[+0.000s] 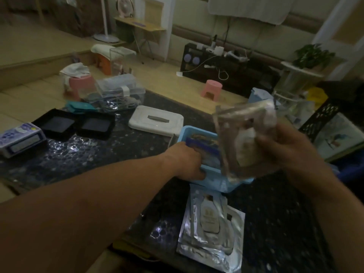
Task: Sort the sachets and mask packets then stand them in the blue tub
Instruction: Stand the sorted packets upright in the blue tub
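The blue tub sits on the dark speckled surface, and both hands are busy at it. The left hand reaches in from the tub's left side with its grip clenched over the near-left wall, thumb outside and fingers curled inside against the packets already standing there (blue-edged ones in front, darker ones behind). The right hand hangs above the tub's right edge, its grip clasped round a small bunch of silver mask packets held roughly upright and tilted a little; motion blur hides how many there are. Just in front of the tub, on its near side, a loose stack of silver mask packets lies flat, fanned out, each printed with a pale bottle shape. Just behind the tub rests a white lid with a grey handle. Well to the tub's left stand two black trays, side by side.
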A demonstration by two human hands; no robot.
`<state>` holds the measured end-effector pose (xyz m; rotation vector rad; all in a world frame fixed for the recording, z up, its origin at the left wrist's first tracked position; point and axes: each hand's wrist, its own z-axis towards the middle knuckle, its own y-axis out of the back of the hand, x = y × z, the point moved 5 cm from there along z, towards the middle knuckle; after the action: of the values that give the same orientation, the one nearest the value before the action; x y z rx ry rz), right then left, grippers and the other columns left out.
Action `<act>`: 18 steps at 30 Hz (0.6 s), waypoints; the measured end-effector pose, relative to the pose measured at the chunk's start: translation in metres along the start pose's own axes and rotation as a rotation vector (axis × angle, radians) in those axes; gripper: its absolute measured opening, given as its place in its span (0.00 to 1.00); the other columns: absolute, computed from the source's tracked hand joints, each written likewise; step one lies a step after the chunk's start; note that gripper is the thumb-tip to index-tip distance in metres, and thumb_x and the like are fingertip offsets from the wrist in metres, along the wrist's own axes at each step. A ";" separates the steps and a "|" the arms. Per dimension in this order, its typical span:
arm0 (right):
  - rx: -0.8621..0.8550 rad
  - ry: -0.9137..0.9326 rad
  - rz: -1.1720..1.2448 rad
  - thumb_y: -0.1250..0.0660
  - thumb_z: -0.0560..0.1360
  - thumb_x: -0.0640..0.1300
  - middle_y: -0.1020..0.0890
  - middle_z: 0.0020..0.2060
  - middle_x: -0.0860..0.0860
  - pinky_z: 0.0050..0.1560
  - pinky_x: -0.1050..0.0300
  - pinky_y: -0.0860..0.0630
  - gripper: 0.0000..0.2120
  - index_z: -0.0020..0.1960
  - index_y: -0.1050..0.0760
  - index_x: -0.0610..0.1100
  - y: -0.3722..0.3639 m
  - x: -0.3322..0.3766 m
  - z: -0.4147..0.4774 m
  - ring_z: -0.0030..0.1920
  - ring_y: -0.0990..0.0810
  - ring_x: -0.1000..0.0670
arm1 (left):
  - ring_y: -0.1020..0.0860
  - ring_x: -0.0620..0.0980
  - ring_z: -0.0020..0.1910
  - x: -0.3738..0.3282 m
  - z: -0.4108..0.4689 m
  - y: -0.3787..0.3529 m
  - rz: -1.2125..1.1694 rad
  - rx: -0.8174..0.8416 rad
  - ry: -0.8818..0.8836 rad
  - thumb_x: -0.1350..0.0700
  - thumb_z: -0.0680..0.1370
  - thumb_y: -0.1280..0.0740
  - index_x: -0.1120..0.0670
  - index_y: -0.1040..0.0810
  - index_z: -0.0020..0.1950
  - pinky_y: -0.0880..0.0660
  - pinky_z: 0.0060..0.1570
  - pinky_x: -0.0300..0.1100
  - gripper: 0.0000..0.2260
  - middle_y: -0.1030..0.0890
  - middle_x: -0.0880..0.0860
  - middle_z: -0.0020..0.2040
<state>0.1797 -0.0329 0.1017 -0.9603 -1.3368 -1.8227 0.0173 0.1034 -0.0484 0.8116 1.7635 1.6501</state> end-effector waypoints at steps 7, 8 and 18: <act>0.280 -0.568 -0.019 0.26 0.78 0.38 0.12 0.41 0.43 0.41 0.49 0.17 0.03 0.51 0.18 0.40 -0.048 -0.130 -0.084 0.40 0.13 0.47 | 0.26 0.50 0.43 -0.004 0.001 0.001 0.070 -0.010 -0.069 0.32 0.79 0.42 0.45 0.28 0.44 0.31 0.48 0.48 0.18 0.23 0.46 0.40; 0.269 -0.654 -0.024 0.26 0.78 0.38 0.12 0.40 0.43 0.43 0.48 0.16 0.02 0.50 0.17 0.39 -0.062 -0.152 -0.100 0.40 0.13 0.47 | 0.27 0.49 0.42 -0.004 -0.001 0.002 0.065 -0.007 -0.054 0.32 0.79 0.42 0.45 0.29 0.41 0.32 0.48 0.47 0.18 0.26 0.45 0.37; -0.108 -0.318 -0.738 0.34 0.82 0.51 0.17 0.38 0.52 0.44 0.53 0.27 0.15 0.42 0.17 0.46 -0.043 -0.183 -0.114 0.45 0.16 0.44 | 0.28 0.48 0.44 -0.002 0.002 0.001 0.059 -0.030 -0.031 0.31 0.78 0.42 0.44 0.27 0.47 0.27 0.53 0.47 0.17 0.29 0.44 0.37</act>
<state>0.2157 -0.1153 -0.0992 -0.9043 -1.9954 -2.3635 0.0201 0.1027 -0.0478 0.8785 1.7044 1.6894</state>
